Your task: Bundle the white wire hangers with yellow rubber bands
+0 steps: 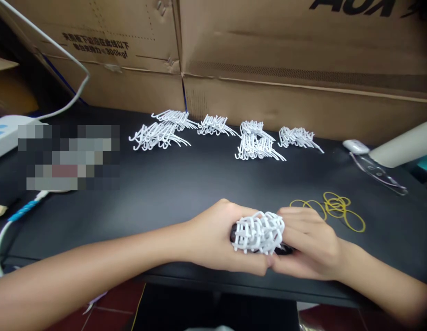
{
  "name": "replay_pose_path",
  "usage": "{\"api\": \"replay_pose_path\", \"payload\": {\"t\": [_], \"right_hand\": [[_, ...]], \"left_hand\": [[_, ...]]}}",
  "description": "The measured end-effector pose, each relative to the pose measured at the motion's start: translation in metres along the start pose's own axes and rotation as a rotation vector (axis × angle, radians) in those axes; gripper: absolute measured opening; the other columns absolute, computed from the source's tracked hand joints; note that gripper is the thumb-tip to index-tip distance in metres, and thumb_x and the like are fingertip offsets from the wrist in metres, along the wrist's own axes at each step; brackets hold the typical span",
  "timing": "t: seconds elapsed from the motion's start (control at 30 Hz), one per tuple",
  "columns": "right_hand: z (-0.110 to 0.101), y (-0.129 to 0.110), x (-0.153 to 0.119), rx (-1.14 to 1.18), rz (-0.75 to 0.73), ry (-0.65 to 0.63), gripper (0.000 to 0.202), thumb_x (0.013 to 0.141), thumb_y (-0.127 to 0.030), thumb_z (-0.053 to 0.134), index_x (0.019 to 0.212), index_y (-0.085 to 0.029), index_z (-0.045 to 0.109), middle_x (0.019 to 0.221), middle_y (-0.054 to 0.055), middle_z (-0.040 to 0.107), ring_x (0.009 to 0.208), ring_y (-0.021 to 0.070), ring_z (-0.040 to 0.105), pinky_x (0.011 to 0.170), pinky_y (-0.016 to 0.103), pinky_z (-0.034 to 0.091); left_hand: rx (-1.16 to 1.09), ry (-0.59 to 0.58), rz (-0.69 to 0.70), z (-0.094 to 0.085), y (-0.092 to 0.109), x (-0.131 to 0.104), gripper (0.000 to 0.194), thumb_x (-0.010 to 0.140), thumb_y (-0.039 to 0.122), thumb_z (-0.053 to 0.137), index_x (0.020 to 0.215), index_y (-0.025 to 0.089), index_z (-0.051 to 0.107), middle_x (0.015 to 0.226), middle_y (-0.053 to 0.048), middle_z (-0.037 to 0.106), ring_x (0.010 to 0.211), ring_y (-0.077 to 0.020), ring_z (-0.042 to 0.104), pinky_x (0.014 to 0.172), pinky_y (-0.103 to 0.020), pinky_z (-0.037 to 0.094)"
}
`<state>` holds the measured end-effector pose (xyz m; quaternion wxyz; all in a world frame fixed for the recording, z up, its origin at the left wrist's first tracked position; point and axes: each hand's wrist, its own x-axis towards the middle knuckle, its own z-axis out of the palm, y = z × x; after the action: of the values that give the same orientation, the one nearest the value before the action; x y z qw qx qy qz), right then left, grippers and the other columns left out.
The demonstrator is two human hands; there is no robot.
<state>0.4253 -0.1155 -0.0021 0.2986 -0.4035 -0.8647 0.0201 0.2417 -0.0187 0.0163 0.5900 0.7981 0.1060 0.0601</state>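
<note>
A bundle of white hooks (260,232) is held between my two hands above the table's front part, its curved ends facing up. My left hand (220,239) is wrapped round the bundle from the left. From the right, my right hand (312,243) closes on it, and the thumbs nearly meet below it. Something black shows at both sides of the bundle; what it is I cannot make out. Several yellow rubber bands (336,207) lie just behind my right hand.
Several piles of white hooks (256,147) lie along the back of the black table (147,184), before cardboard boxes (268,46). On the left are a power strip (13,133), a white cable (78,92) and a blurred-out object. Glasses (377,172) and a white tube (403,145) are at right.
</note>
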Motion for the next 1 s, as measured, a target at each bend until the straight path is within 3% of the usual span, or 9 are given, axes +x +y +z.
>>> {"api": "replay_pose_path", "payload": {"t": [0.37, 1.0], "right_hand": [[0.0007, -0.0016, 0.0013, 0.057, 0.039, 0.013, 0.021, 0.092, -0.026, 0.047, 0.072, -0.019, 0.051, 0.054, -0.001, 0.051, 0.048, 0.0124, 0.042, 0.050, 0.027, 0.033], [0.0020, 0.0015, -0.0025, 0.015, 0.087, -0.035, 0.026, 0.096, -0.028, 0.042, 0.073, -0.019, 0.049, 0.054, -0.001, 0.050, 0.048, 0.0124, 0.043, 0.052, 0.025, 0.034]], "left_hand": [[-0.175, -0.032, -0.036, 0.0002, -0.0039, 0.0019, 0.020, 0.071, 0.027, 0.070, 0.078, 0.010, 0.061, 0.066, 0.001, 0.059, 0.059, -0.0092, 0.050, 0.054, -0.019, 0.039], [-0.316, 0.019, -0.107, 0.0017, -0.0034, 0.0026, 0.023, 0.069, 0.027, 0.074, 0.075, 0.012, 0.057, 0.066, 0.003, 0.052, 0.061, -0.0081, 0.047, 0.055, -0.019, 0.039]]}}
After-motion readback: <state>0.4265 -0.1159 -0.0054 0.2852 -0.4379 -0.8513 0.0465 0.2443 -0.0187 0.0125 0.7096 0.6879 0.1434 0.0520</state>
